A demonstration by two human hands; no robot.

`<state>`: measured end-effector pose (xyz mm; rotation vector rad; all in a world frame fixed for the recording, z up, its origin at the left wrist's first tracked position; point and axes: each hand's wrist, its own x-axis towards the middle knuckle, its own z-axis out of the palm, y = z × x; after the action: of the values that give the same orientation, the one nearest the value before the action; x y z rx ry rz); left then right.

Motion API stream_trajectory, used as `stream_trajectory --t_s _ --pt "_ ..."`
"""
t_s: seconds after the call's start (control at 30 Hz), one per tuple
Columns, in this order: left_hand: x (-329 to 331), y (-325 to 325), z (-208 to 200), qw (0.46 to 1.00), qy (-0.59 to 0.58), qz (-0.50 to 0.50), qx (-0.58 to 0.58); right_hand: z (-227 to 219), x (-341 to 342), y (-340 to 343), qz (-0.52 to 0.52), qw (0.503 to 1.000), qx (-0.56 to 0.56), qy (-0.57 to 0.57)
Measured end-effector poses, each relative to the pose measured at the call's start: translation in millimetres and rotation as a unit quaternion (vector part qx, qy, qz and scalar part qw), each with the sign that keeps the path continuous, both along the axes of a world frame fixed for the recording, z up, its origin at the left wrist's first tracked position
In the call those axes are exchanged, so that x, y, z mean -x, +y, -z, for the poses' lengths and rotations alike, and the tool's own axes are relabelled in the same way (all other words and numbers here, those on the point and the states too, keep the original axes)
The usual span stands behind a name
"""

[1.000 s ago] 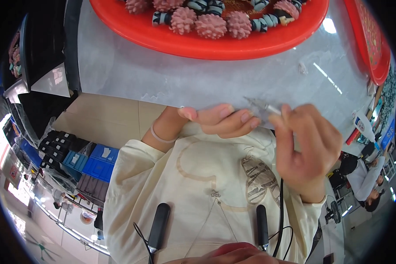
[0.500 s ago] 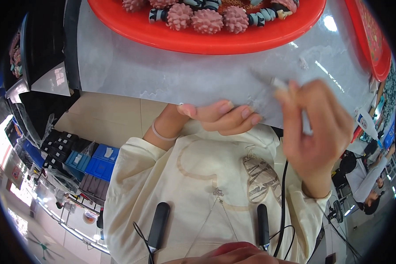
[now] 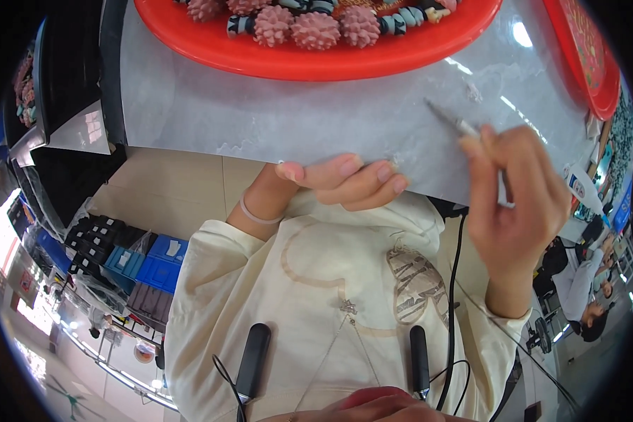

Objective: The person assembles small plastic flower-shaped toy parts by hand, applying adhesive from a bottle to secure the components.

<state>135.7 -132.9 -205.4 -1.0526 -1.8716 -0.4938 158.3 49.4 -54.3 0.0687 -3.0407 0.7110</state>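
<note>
My right hand [image 3: 517,193] is closed in a pinch round a slim pointed tool [image 3: 461,126]. The tool has a pale shaft, and its narrow grey tip points up and left over the table; its exact kind is not clear. At the near edge of the grey table [image 3: 211,112], my left hand [image 3: 352,184] is held with curled fingers. A tiny white speck shows at the leftmost fingertip, too small to name. Beyond both hands lies a red tray [image 3: 316,70] holding spiky pink beads [image 3: 315,32] strung with blue-grey and black ones.
Another red tray [image 3: 601,91] stands at the right edge, with a white bottle [image 3: 585,188] below it. White residue [image 3: 474,91] marks the tabletop. Blue bins [image 3: 163,257] stand at the left. A black cable [image 3: 454,295] hangs beside my right arm. Another person [image 3: 577,288] is far right.
My right hand has shifted slightly right and down with the tool, whose tip is now sharper in view. My left hand keeps its pose, and the tray appears a little further left and up.
</note>
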Motion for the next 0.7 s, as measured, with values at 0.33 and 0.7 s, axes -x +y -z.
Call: stream_trajectory --t_s 0.33,0.7 --pt "0.1 -0.1 3.2 1.000 0.009 -0.013 -0.008 0.2 -2.1 -1.6 0.024 0.999 0.019 -0.014" --pt "-0.6 1.8 0.5 1.000 0.004 -0.005 0.004 5.1 -2.8 -5.2 -0.086 0.994 0.074 -0.004"
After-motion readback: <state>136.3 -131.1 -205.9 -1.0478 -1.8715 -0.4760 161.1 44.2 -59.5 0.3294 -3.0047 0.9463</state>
